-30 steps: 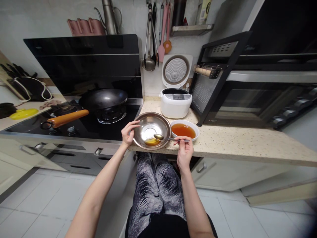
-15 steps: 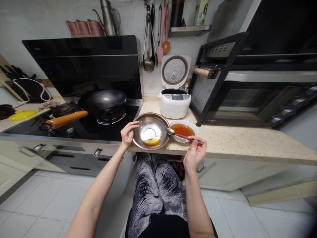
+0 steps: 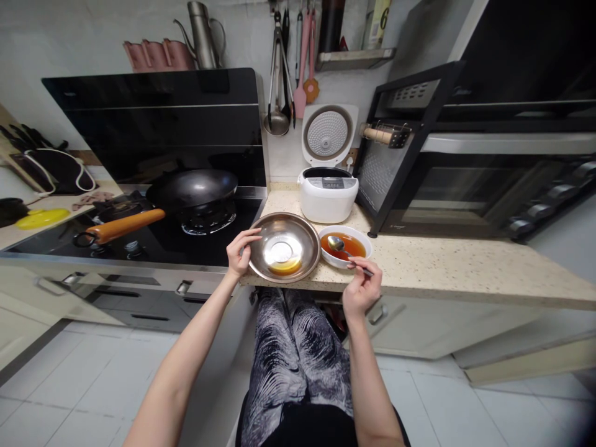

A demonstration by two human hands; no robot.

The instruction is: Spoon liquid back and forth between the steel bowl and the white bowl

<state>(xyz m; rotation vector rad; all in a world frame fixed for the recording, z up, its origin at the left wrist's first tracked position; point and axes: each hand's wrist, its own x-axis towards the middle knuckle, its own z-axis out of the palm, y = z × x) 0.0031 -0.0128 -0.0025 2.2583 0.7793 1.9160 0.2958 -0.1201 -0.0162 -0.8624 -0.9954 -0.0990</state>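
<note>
My left hand grips the left rim of a shallow metal bowl, thumb and fingers on either side of the edge. A small pool of yellow liquid lies at the near side of its bottom. My right hand is closed on the handle of a metal spoon. The spoon's bowl is over the reddish-brown liquid in a white bowl; whether it touches the surface I cannot tell. Both bowls stand side by side on the speckled counter.
Behind the bowls stands a white rice cooker with its lid up. A black wok with an orange-brown handle sits on the stove to the left. On the right, a black rack and an oven occupy the back of the counter.
The spoon has moved from between the two bowls to over the white bowl, its head now farther right. My left hand and the metal bowl have stayed in place.
</note>
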